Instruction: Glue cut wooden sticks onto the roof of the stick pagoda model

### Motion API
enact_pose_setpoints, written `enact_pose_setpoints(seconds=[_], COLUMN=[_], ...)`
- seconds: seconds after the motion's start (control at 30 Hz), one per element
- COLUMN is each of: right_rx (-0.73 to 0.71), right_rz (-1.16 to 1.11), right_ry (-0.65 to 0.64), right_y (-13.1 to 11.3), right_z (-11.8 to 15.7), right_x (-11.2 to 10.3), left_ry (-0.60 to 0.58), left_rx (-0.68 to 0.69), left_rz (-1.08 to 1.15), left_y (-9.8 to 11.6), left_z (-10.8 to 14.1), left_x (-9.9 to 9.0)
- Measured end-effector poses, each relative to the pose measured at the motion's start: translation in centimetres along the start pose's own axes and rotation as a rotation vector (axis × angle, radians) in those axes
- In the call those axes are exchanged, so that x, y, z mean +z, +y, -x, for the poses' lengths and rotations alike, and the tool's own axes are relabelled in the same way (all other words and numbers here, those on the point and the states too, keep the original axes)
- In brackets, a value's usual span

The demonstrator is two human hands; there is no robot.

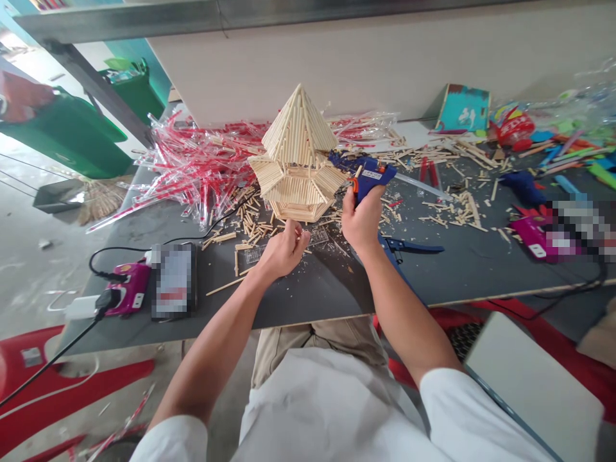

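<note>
A tiered model house built of thin wooden sticks, with a pointed roof above a flared lower tier, stands upright in front of me. My right hand grips a blue hot glue gun, a finger by its orange trigger. The nozzle points left towards the model's right side; whether it touches cannot be seen. A clear glue stick sticks out of the gun's back. Just below the model's front base, my left hand is closed, fingers curled and pinched. Anything between those fingertips is hidden.
Cut sticks and scraps litter the dark table. Red-and-clear plastic wrappers are heaped at back left. Blue-handled cutters lie right; a phone and purple power socket with cables sit left. Another blue glue gun lies far right.
</note>
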State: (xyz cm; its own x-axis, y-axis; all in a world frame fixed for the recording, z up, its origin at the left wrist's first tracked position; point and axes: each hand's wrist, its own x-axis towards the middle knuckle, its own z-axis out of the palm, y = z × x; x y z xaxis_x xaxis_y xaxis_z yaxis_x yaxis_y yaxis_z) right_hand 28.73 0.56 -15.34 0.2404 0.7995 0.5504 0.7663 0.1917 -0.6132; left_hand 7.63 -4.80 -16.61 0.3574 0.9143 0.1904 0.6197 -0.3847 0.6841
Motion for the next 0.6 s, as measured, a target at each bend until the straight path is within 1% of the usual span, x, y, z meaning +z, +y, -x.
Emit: enact_pose_setpoints(seconds=[0.23, 0.4, 0.5, 0.6], right_rx=[-0.016, -0.067, -0.094, -0.103], right_rz=[-0.029, -0.083, -0.077, -0.069], right_ry=[0.015, 0.086, 0.13, 0.145], right_y=[0.5, 1.1, 1.0, 0.8], right_z=[-0.1, -0.2, -0.2, -0.1], right_x=[0.3, 0.8, 0.7, 0.6], left_ry=[-0.007, -0.005, -0.001, -0.004], left_rx=[0.002, -0.004, -0.002, -0.002], left_rz=[-0.002, -0.025, -0.039, -0.035], left_y=[-0.1, -0.1, -0.1, -0.1], left_z=[0.0, -0.1, 0.0, 0.0], left_x=[0.0, 0.1, 0.1, 0.1])
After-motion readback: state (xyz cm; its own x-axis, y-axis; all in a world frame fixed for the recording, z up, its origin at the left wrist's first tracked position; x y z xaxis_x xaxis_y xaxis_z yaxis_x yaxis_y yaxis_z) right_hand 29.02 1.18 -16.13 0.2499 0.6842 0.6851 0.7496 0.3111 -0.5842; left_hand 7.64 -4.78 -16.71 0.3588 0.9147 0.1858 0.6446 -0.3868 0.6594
